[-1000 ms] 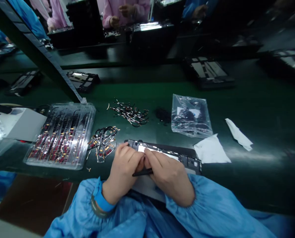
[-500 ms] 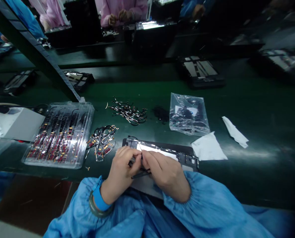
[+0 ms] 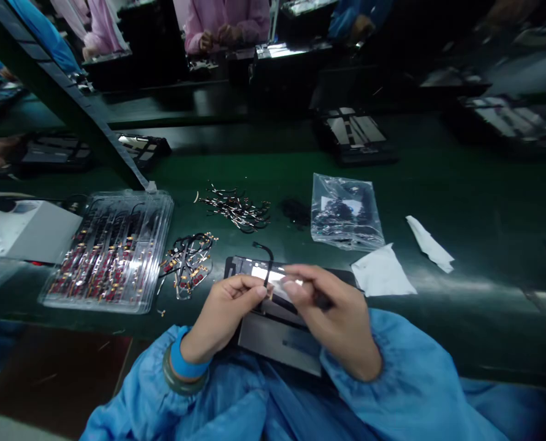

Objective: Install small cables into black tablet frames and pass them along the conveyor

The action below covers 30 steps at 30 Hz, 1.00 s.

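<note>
My left hand (image 3: 231,309) pinches a thin black flex cable (image 3: 269,260) between thumb and forefinger. The cable's curved free end rises above the fingertips. To its right, my right hand (image 3: 337,318) is bent into a pinch, apart from the cable; its blurred fingertips hide whatever they hold, if anything. Below both hands lies a device (image 3: 277,344) with a grey panel, black edges and a bright strip. A tangle of flex cables with gold and red ends (image 3: 190,263) lies left of my left hand, and a pile of black-and-silver cables (image 3: 238,208) lies beyond it.
A clear tray of flex parts (image 3: 107,257) and a white box (image 3: 38,229) stand at left. A plastic bag (image 3: 346,214) and white wipes (image 3: 383,272) lie at right. Devices (image 3: 358,135) sit farther back. A slanted post (image 3: 79,101) crosses the left. Co-workers sit opposite.
My hands have separated: the right has moved right, off the cable, while the left keeps its pinch. The cable now stands up in view. Another person's hand has appeared at far left.
</note>
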Each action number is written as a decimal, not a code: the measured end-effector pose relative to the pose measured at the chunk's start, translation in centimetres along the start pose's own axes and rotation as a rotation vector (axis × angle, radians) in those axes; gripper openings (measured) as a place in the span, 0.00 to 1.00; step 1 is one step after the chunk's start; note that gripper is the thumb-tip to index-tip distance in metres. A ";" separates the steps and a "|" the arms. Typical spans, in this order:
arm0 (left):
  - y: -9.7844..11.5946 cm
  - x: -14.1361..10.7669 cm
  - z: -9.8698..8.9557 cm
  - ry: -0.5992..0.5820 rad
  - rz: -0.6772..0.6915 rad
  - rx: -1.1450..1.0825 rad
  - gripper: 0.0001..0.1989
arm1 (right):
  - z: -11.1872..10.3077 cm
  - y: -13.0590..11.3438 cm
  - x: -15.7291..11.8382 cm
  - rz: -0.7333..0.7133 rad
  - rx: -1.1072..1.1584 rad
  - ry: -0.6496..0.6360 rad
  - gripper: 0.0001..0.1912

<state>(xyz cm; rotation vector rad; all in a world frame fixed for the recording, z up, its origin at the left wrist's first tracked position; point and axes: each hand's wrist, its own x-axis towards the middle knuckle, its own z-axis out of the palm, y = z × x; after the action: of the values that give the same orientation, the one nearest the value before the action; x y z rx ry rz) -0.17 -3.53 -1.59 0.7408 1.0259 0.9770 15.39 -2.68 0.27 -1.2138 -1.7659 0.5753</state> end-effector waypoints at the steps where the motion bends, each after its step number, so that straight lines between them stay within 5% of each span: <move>1: -0.1 0.0 0.1 0.016 0.027 0.059 0.11 | 0.1 -0.1 0.4 0.100 0.065 0.016 0.10; 5: -0.3 0.1 0.3 0.074 0.171 0.322 0.09 | 0.8 -0.3 1.0 0.251 0.133 0.085 0.09; 11: 0.1 -0.1 0.1 0.383 0.692 0.639 0.04 | 1.8 -0.4 0.0 -0.187 -0.230 0.130 0.05; 15: 0.0 -0.2 0.0 0.412 0.766 0.721 0.04 | 2.2 -0.4 -0.5 -0.396 -0.339 0.039 0.07; 20: -0.4 0.2 -0.1 0.410 0.793 0.735 0.03 | 2.9 -0.7 -0.8 -0.433 -0.352 0.006 0.07; 23: -0.5 0.2 -0.2 0.407 0.686 0.697 0.03 | 2.7 -0.8 -0.6 -0.339 -0.221 -0.039 0.08; 26: 0.4 -0.7 -1.3 0.442 0.591 0.703 0.03 | 0.6 -0.5 -0.2 -0.062 -0.051 -0.055 0.08; 28: 1.4 -2.4 -3.5 0.618 0.614 0.738 0.04 | -1.9 0.2 0.0 0.123 -0.036 -0.039 0.09; 30: 2.2 -4.9 -7.1 1.004 0.691 0.790 0.05 | -4.5 1.3 -0.1 0.212 -0.145 0.008 0.09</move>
<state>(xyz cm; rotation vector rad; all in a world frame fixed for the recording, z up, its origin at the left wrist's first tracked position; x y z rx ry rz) -8.42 -6.79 -0.53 1.3515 2.1819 1.6248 19.94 -2.67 1.45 -1.5142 -1.7074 0.5709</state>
